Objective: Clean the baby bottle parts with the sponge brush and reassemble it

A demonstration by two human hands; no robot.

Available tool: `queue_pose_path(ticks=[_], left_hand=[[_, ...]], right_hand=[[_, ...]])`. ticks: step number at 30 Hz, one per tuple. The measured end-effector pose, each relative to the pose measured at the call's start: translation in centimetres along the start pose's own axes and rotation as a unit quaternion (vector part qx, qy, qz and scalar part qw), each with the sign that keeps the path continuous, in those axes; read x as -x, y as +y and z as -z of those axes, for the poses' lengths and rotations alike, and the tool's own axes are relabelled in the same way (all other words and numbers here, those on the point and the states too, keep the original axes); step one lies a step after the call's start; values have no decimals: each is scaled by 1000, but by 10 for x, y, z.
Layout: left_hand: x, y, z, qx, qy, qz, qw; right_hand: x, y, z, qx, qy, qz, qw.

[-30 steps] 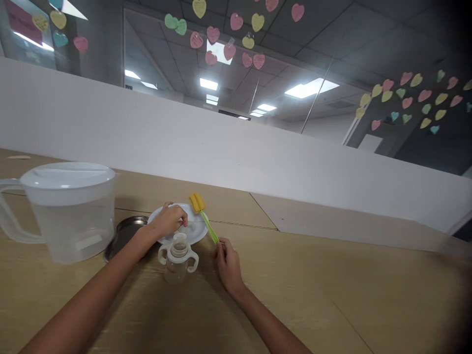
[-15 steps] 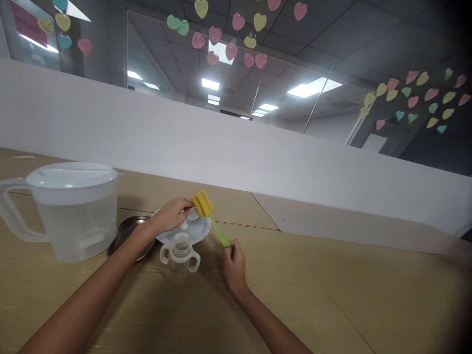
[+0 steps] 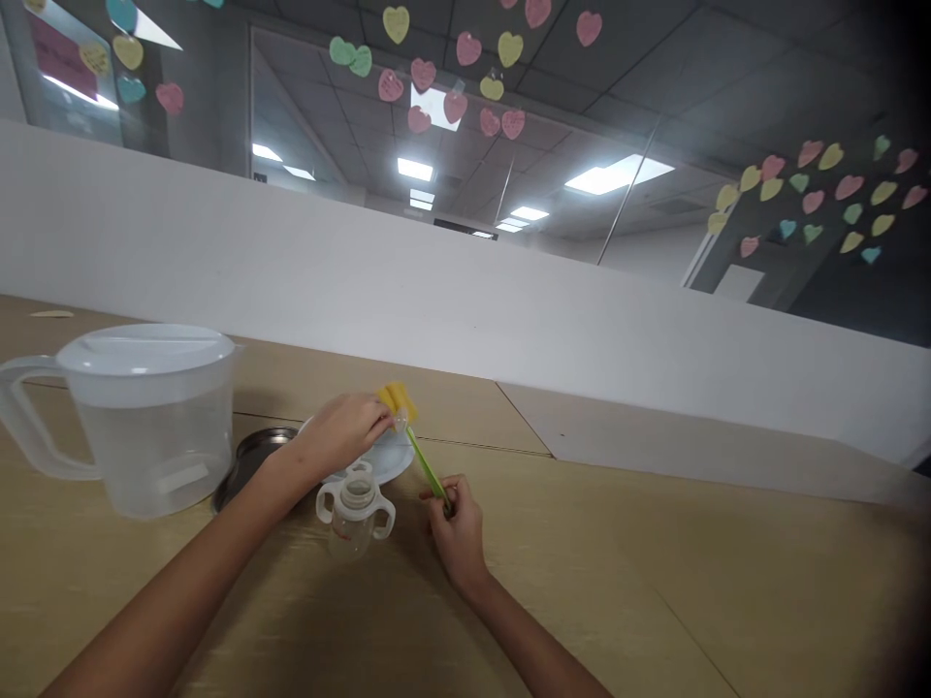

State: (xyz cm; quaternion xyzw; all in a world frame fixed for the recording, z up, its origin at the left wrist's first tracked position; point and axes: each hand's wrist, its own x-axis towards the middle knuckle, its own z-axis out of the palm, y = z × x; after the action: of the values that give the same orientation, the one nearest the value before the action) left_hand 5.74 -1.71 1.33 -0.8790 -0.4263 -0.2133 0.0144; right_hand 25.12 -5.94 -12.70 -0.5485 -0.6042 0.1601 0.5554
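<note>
My right hand [image 3: 458, 533] is closed around the green handle of a sponge bottle brush [image 3: 426, 463], its yellow sponge head pointing up and away. Close to that head, my left hand [image 3: 353, 427] pinches a small clear, cap-like piece [image 3: 401, 420], whose exact kind is hard to make out. The piece overlaps the sponge in view; its far side is hidden. Below my left hand an uncapped clear baby bottle [image 3: 353, 528] with two white handles stands upright on the table. A white plate [image 3: 397, 460] lies behind the bottle, partly covered by my left hand.
At the left stands a large lidded plastic pitcher [image 3: 156, 427] with clear liquid inside. Beside it a round dark metal tray [image 3: 243, 460] is partly hidden by my left forearm. A low white wall [image 3: 407, 291] with glass above borders the table [image 3: 618, 562].
My left hand has moved right with the clear piece, which now overlaps the sponge head. The brush head sits slightly lower, and my right hand's fingers have shifted on the handle.
</note>
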Motion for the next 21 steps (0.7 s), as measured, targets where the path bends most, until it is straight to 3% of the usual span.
queue_pose_path(ticks=[7,11,14,21], left_hand=[[3,4,11,-40,-8,39,998],[3,3,12,-59,-5,47,997],[3,3,12,-61,-2,49,997],[4,6,14,-52,22,52,997]], right_hand=[[-5,5,2,23,76,-4,997],[-2,-1,5,-12,15,2,1000],[1,-5,5,19,-24,21,999],[1,-4,3,48,-26,26,998]])
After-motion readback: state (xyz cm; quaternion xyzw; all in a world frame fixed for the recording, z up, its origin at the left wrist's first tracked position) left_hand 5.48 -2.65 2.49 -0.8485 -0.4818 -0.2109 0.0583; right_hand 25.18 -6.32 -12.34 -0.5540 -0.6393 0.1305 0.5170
